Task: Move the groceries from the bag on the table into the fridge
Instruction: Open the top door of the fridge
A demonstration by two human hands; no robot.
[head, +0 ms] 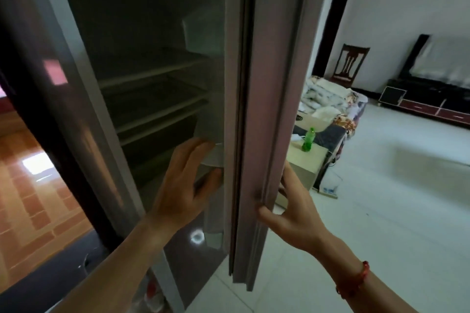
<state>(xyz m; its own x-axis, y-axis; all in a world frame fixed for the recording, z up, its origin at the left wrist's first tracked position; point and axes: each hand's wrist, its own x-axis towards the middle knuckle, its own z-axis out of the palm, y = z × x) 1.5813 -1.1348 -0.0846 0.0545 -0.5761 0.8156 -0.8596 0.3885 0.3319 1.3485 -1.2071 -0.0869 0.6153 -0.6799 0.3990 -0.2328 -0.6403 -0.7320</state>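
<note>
Now the right hand (292, 211) grips the edge of the open fridge door (254, 109). The left hand (183, 185), fingers (195, 146) straight and holding nothing, is before the fridge shelves (152, 73). A green bottle (308, 140) stands on the far counter (316, 157).

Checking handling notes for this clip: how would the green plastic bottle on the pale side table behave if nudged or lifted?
The green plastic bottle stands tall and narrow, so a sideways nudge would probably tip it; its round body would then likely roll. Plastic suggests light and hard to break, though its fill level is unclear.
</note>
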